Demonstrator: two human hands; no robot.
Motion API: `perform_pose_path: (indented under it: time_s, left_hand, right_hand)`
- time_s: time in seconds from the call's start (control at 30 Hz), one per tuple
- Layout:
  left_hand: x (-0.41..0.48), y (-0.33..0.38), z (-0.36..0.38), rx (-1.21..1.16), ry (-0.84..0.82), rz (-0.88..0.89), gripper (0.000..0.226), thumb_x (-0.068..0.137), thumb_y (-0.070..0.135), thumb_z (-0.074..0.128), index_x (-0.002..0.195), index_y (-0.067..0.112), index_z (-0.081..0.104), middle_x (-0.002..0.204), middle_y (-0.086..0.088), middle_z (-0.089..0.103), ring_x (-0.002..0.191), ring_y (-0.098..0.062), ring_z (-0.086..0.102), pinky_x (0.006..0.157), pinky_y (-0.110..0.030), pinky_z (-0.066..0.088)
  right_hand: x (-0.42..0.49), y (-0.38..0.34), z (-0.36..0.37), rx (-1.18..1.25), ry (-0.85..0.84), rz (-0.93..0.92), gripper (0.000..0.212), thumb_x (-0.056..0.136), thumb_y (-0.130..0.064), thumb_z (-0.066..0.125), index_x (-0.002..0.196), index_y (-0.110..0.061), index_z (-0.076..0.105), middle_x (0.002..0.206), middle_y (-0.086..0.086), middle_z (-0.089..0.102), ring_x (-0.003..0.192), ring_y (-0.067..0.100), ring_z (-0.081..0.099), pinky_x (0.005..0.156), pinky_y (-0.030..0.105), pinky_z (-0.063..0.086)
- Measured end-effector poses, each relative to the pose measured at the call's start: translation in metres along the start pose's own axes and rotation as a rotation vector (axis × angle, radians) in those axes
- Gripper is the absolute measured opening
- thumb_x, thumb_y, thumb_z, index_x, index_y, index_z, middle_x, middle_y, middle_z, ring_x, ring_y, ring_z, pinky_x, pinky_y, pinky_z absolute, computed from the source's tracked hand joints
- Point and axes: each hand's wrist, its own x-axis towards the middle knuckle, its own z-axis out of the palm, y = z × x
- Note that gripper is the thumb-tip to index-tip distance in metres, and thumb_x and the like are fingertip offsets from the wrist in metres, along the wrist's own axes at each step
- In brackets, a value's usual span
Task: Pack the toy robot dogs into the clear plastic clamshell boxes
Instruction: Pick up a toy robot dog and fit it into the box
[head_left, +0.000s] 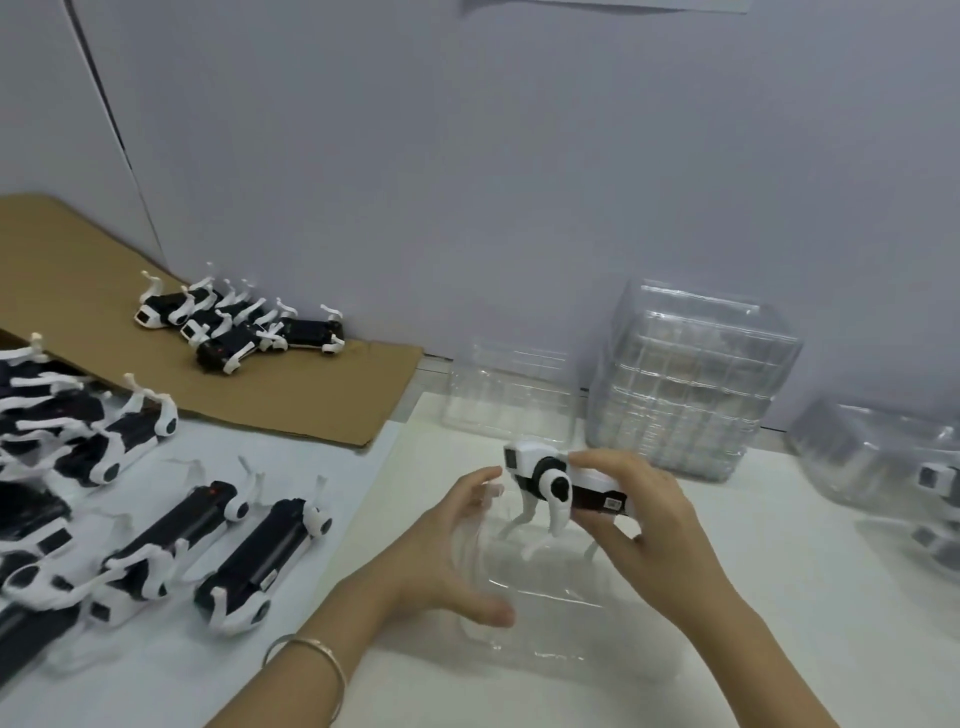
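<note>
Far left, on a white sheet (363, 467): heap of dogs (78, 431), black trunks and white legs, lying tangled and unpacked. Behind it: cardboard (311, 400) carrying a smaller cluster of dogs (234, 327) near the wall. Near left: pair of dogs (249, 561) lying side by side. Centre: my left hand (441, 561), bracelet (311, 660) at the wrist, its fingers half curled round the left wall of the open clamshell box (545, 613), thumb on the near side, steadying it on the table (779, 597). Just above the box: one toy robot dog (561, 483), upright, held by my right hand (639, 509), whose fingers lie over the back and whose thumb presses the near flank, pinching the rear of the trunk. Its long axis runs left to right, the head with its small screen pointing left and the legs hanging down toward the box. Handling, as I judge it: light hard plastic, stiff in the trunk, thin and jointed in the legs, which look likely to snag or bend. It is best gripped by the trunk, never by a leg. The box looks thin, springy and slick, so it needs a hand on its wall while the feet go in. Behind, against the wall: one empty box (509, 395) standing on edge. Right of it: tall stack of boxes (685, 379), nested. Far right: packed boxes (909, 467), dogs dimly visible inside.
</note>
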Motion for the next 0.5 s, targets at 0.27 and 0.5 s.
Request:
perform_pose_path:
  time_s: [0.27, 0.5]
  left_hand:
    - [0.002, -0.011, -0.009, -0.022, 0.092, 0.027, 0.114, 0.043, 0.035, 0.091, 0.135, 0.058, 0.027, 0.139, 0.029, 0.040, 0.128, 0.016, 0.036, 0.102, -0.006, 0.032]
    - [0.004, -0.013, -0.010, -0.033, 0.091, 0.039, 0.114, 0.049, 0.019, 0.094, 0.139, 0.048, 0.030, 0.138, 0.025, 0.043, 0.124, 0.019, 0.038, 0.095, 0.000, 0.031]
  right_hand:
    - [0.007, 0.011, -0.011, -0.175, -0.418, 0.088, 0.041, 0.087, -0.044, 0.067, 0.109, -0.068, 0.043, 0.108, -0.033, 0.060, 0.095, -0.011, 0.049, 0.086, 0.013, 0.034]
    - [0.017, 0.019, 0.003, -0.178, -0.565, 0.130, 0.043, 0.090, -0.039, 0.065, 0.128, -0.052, 0.049, 0.106, -0.022, 0.058, 0.097, -0.002, 0.040, 0.085, 0.015, 0.036]
